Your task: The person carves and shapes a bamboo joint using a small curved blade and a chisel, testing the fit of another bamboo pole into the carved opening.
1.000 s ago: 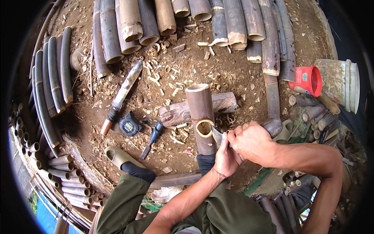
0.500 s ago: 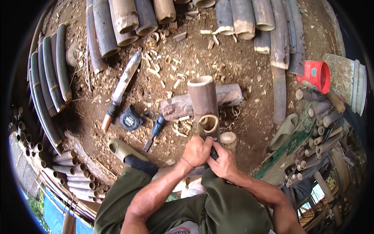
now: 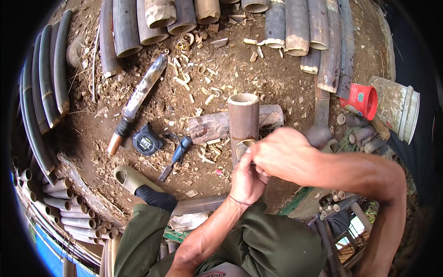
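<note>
In front of me a brown bamboo tube [image 3: 243, 120] points away, its far open end resting over a short log [image 3: 207, 128]. A cut opening in its upper side is partly covered by my hands. My left hand [image 3: 244, 182] is closed beside that opening, fingers pointing up toward the other hand. My right hand [image 3: 279, 154], its elbow raised out to the right, is closed and meets the left fingertips at the opening. What either hand holds is hidden. A blurred, dark brown rounded thing [image 3: 318, 136] shows beyond the right wrist; I cannot tell whether it is held.
To the left lie a long-bladed knife [image 3: 138, 101], a tape measure [image 3: 147, 140] and a blue-handled chisel [image 3: 177, 157]. Bamboo tubes [image 3: 127, 32] line the far side. A red bucket [image 3: 360, 100] and a whitish bucket [image 3: 397, 108] lie at right. Shavings litter the dirt.
My right hand has risen and turned over the bamboo, its forearm swinging out to the right. The left hand has shifted slightly. A dark brown thing now shows beyond the right wrist.
</note>
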`<state>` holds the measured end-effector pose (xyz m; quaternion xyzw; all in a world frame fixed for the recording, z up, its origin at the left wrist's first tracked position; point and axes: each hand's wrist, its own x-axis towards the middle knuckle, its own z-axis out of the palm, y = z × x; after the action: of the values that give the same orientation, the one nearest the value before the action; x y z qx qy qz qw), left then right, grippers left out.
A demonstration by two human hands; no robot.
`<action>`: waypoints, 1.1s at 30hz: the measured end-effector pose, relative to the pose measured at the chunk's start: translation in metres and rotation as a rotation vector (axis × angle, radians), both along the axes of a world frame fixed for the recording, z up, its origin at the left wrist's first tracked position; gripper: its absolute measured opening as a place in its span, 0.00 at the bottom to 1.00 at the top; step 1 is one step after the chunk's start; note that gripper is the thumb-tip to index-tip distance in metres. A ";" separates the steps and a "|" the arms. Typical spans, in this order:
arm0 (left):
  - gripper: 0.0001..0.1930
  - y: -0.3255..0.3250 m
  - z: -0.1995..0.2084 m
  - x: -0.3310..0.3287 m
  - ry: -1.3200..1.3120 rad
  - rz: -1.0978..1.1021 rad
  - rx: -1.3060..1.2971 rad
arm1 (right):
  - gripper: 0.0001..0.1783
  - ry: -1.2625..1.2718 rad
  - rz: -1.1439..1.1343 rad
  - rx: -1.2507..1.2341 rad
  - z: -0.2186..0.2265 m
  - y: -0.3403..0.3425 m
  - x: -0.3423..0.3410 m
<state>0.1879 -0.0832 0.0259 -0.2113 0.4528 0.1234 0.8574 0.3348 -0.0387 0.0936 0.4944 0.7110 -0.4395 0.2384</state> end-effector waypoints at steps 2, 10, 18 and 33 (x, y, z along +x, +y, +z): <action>0.17 0.007 0.001 0.001 -0.021 0.042 -0.026 | 0.07 0.001 0.150 0.028 -0.005 0.021 -0.007; 0.31 -0.009 -0.002 -0.031 -0.117 -0.564 0.439 | 0.13 0.091 -0.332 0.088 -0.016 -0.063 0.012; 0.36 -0.034 0.042 -0.108 0.169 -1.322 1.341 | 0.19 0.522 -1.708 -0.013 -0.039 -0.144 -0.093; 0.04 0.140 0.105 0.027 0.038 -2.376 2.197 | 0.14 1.982 -2.668 -0.810 -0.053 -0.086 -0.088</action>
<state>0.2150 0.0563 0.1314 -0.9249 -0.0599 0.3251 -0.1881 0.2464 -0.1251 0.0403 -0.1724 0.4471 0.5733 0.6646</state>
